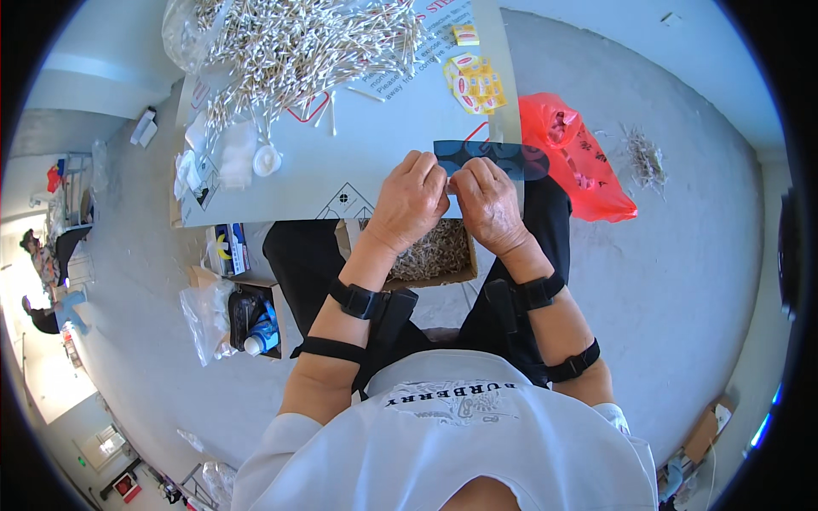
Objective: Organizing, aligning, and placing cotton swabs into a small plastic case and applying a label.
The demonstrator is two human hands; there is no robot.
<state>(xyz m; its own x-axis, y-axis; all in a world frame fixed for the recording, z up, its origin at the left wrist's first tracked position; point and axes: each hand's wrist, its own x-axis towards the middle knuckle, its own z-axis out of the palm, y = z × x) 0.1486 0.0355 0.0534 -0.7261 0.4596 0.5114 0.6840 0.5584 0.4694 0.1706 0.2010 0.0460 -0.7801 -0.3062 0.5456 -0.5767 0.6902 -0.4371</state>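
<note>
My left hand and my right hand meet over the near edge of the table. Both are closed, with fingertips pinched together around something small and pale that I cannot make out. Just beyond my right hand lies a dark, see-through strip of film, its right end sticking out past the table's edge. A big loose pile of cotton swabs covers the far part of the table. Small yellow-and-white packets lie at the far right. Below my hands, a cardboard box holds many small thin pieces.
A red plastic bag hangs by the table's right side, near a small heap of swabs on the floor. White folded cloths and a small round white item lie at the table's left. A box with a blue bottle stands by my left leg.
</note>
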